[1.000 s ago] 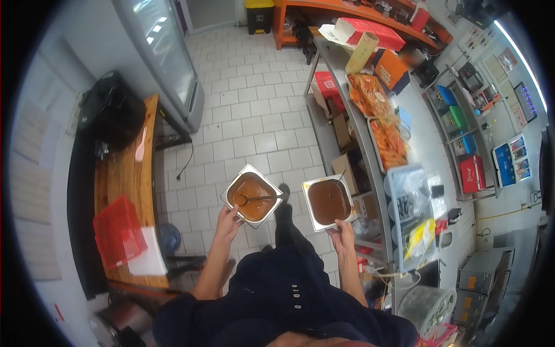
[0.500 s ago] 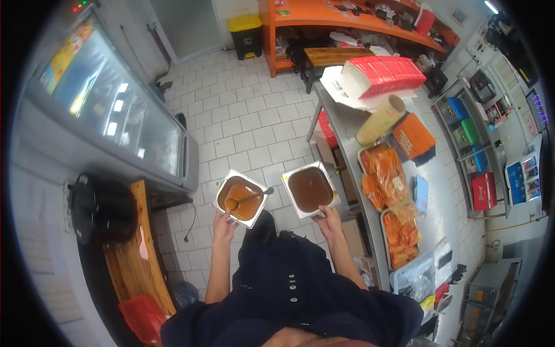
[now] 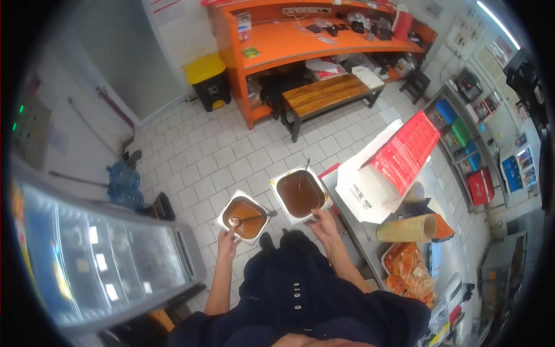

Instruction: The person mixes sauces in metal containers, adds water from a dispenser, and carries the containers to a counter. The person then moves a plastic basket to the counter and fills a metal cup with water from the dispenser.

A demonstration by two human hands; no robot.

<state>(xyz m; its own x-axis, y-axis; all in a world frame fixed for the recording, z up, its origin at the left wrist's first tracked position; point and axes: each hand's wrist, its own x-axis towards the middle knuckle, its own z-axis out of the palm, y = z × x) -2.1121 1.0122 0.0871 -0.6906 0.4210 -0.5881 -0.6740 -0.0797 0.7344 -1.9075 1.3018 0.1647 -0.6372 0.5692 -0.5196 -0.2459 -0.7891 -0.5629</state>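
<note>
My left hand (image 3: 229,244) grips the near corner of a square metal pan (image 3: 261,203) of thin brown sauce, its thumb over the rim. A dark ladle (image 3: 254,218) rests in that sauce, its handle across the right rim. Higher and to the right, my right hand (image 3: 324,224) is closed on the near edge of a second metal pan (image 3: 278,186), filled with darker brown sauce. A thin utensil handle (image 3: 307,164) sticks up past its far rim. Both pans are held level over the floor, close together, with a narrow gap between them.
A steel table (image 3: 361,236) on the right bears a red and white box (image 3: 399,156), a yellowish roll (image 3: 407,228) and bagged orange food (image 3: 409,269). A wooden bench (image 3: 326,94), orange counter (image 3: 289,43) and yellow-lidded bin (image 3: 209,81) stand ahead. A glass-door fridge (image 3: 110,260) is at left.
The view has moved forward, bringing the bench, counter and bin closer, while the left wooden table has mostly dropped out of sight. Both hands still hold their pans; the left pan now sits lower than the right.
</note>
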